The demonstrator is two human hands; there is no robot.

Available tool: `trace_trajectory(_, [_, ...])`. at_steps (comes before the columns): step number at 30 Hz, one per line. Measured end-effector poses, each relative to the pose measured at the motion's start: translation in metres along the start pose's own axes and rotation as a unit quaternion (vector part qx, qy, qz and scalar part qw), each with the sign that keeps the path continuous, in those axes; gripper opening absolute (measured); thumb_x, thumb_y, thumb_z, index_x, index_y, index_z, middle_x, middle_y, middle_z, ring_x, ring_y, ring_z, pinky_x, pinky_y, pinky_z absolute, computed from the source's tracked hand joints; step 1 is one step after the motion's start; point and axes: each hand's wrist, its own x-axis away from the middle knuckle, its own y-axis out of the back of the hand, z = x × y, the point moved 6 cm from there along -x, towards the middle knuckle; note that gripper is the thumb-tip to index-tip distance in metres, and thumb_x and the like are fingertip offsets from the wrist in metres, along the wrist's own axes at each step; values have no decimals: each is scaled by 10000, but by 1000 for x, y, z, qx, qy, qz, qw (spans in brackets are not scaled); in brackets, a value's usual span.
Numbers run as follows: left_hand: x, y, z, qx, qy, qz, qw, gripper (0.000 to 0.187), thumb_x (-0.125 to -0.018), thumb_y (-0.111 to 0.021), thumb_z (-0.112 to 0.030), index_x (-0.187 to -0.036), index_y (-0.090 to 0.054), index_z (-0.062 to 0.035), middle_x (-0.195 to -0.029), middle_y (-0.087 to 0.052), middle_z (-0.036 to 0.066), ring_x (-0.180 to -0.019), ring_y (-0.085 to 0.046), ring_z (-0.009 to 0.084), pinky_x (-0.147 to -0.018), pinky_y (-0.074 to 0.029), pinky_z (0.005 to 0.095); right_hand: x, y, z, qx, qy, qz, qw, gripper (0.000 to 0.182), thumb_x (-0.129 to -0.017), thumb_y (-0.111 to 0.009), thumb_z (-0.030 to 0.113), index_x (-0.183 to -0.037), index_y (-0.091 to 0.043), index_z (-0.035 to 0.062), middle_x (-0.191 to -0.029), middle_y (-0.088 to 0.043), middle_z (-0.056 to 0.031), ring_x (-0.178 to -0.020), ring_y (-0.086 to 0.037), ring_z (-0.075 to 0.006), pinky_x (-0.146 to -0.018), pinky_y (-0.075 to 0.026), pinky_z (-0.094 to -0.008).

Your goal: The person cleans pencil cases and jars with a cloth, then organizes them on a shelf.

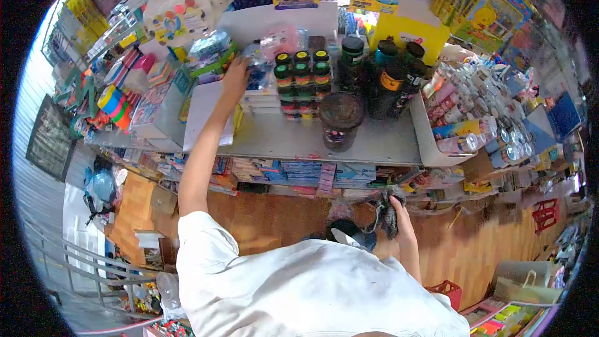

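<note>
My left hand (235, 76) reaches to the back of the shelf top, fingers closed at the edge of a clear-wrapped pack (254, 70); what they grip is partly hidden. Just beside it lie a white sheet (204, 109) and a green-edged packet (215, 61). To its right stand stacked small paint jars (302, 75) with yellow-topped lids. Down by the shelf's front, my right hand (400, 211) is wrapped round a dark grey, fluffy cleaning cloth (388, 215). A dark lidded tub (341, 122) stands on the grey shelf top (268, 140) above that hand.
Tall black bottles (390, 87) stand behind the tub. At the right, a white box (430, 140) holds many tubes and small bottles. Packs and books (299, 171) fill the lower shelf. A red crate (446, 292) sits on the wooden floor (274, 218) near my right side.
</note>
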Motion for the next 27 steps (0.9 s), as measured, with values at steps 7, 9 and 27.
trace_trajectory(7, [74, 85, -128, 134, -34, -163, 977, 644, -815, -529, -30, -1377, -225, 57, -1377, -312, 269, -1284, -310, 395, -1078, -256, 426, -2, 48, -10, -35, 37, -45, 998, 325, -886, -568, 321, -1073, -561, 54, -891, -640, -56, -758, -622, -154, -623, -513, -289])
trace_trajectory(9, [105, 74, -164, 236, -35, -97, 966, 743, -801, -607, -103, -1391, -183, 55, -1404, -285, 250, -1303, -300, 367, -1079, -255, 413, 1, 50, -9, -45, 28, -44, 998, 322, -885, -566, 313, -1067, -558, 48, -877, -637, -58, -741, -624, -159, -588, -520, -302])
trace_trajectory(27, [174, -41, -188, 389, 47, -151, 907, 954, -594, -836, -196, -1340, -288, 37, -1264, -426, 202, -1176, -434, 306, -996, -345, 387, 4, -2, 6, 97, -13, -35, 995, 414, -804, -627, 301, -1137, -535, 72, -975, -600, -54, -846, -594, -164, -676, -500, -301])
